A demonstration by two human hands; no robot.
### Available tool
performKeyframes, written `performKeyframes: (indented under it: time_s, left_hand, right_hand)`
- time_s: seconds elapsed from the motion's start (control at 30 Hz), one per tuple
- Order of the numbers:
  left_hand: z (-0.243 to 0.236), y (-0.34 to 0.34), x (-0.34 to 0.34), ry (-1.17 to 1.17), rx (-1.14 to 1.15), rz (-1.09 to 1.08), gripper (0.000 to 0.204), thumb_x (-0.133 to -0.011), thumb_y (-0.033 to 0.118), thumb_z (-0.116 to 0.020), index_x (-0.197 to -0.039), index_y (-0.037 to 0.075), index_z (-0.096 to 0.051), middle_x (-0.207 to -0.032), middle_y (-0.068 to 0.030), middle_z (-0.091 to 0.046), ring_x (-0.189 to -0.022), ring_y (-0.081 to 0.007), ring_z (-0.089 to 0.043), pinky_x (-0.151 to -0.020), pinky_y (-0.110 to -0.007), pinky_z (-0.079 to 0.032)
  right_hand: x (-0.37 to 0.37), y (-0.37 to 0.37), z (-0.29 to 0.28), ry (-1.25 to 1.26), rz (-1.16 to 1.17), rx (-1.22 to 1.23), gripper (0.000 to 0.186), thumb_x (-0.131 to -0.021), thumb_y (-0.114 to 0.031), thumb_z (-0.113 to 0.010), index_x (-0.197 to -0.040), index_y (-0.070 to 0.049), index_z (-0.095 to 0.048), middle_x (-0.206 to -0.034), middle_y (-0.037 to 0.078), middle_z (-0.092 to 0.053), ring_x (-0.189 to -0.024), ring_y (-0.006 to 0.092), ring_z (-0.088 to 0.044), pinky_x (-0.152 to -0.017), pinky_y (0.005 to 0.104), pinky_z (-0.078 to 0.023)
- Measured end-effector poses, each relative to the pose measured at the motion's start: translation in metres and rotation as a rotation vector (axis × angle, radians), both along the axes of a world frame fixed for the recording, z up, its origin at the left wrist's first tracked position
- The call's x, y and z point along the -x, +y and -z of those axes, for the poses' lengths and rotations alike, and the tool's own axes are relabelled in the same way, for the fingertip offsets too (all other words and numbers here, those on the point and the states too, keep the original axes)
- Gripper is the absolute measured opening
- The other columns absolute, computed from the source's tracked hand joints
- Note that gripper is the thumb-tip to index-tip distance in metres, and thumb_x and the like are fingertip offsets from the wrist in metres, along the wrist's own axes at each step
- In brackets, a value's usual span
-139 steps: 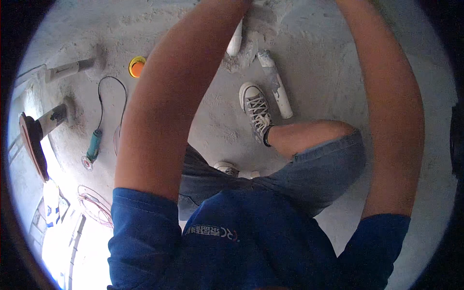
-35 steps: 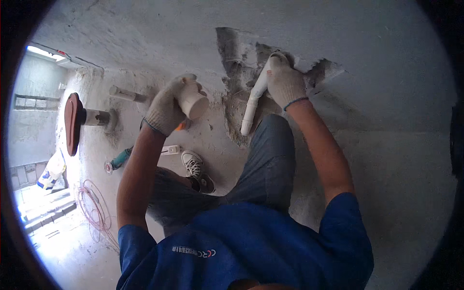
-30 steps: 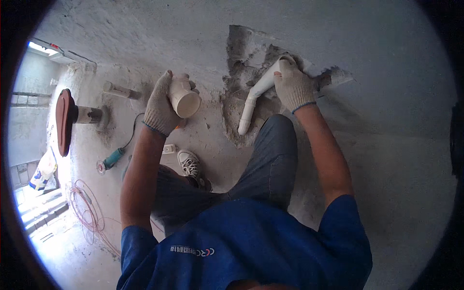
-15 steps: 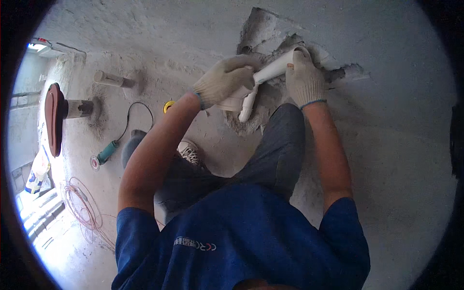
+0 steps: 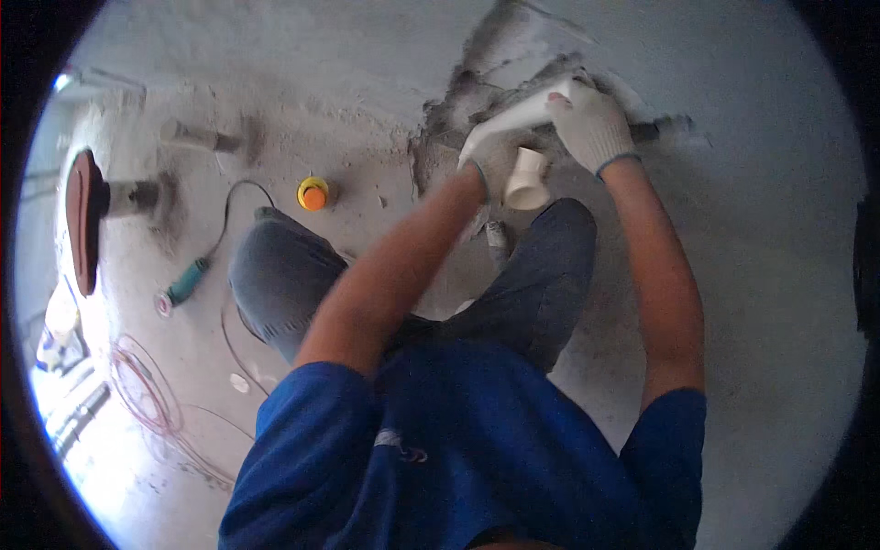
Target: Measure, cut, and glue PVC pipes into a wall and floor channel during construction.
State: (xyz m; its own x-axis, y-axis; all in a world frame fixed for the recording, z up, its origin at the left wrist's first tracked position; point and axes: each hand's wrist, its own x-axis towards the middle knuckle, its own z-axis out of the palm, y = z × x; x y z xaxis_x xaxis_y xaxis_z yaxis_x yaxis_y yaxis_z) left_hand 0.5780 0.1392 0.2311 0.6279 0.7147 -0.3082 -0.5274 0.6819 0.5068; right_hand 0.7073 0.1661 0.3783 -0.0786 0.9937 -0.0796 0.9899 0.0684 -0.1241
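Observation:
A white plastic pipe [image 5: 521, 114] lies slantwise in front of the broken hollow in the wall. My gloved right hand [image 5: 593, 121] is closed around its upper right end, thumb on the near side. Lower down, my gloved left hand [image 5: 499, 161] is wrapped at the joint between the pipe and a cream pipe fitting [image 5: 528, 188]; its fingers are partly hidden. The fitting's wide socket faces down toward my knees. Both gloves are off-white knit with blue cuff edges.
The chipped-out hollow [image 5: 449, 110] has rough edges. A yellow-and-orange round container [image 5: 313, 194] stands left of my hands. Farther left are a green angle grinder [image 5: 188, 281] with its cord, a coil of thin cable [image 5: 147, 390], a capped pipe stub [image 5: 197, 137] and a brown oval-topped stub [image 5: 84, 223].
My left hand has moved right and turned the fitting, so its socket now faces down. The pipe has tilted with it. My right hand stays on the pipe's end, and my left knee has swung forward.

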Motion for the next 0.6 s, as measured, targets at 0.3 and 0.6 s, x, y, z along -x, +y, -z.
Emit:
performKeyframes:
  time_s: [0.3, 0.6]
  left_hand:
    - [0.033, 0.004, -0.049, -0.765, 0.483, -0.325, 0.051, -0.107, 0.049, -0.050, -0.123, 0.000, -0.055, -0.089, -0.0197, -0.070, -0.071, -0.0287, -0.072, -0.059, -0.044, -0.063]
    - [0.031, 0.008, -0.046, -0.821, 0.589, -0.367, 0.051, -0.103, 0.045, -0.060, -0.130, 0.003, -0.052, -0.111, -0.0171, -0.069, -0.087, -0.0307, -0.074, -0.061, -0.047, -0.064]
  right_hand:
    - [0.013, 0.004, -0.003, 0.434, 0.361, 0.274, 0.040, -0.102, -0.028, -0.061, -0.122, 0.006, -0.067, -0.101, 0.013, -0.073, -0.079, 0.0168, -0.073, -0.064, 0.0319, -0.059]
    - [0.017, 0.010, -0.012, 0.289, 0.376, 0.332, 0.041, -0.103, -0.024, -0.061, -0.130, 0.007, -0.062, -0.114, 0.014, -0.071, -0.095, 0.0198, -0.073, -0.078, 0.0314, -0.061]
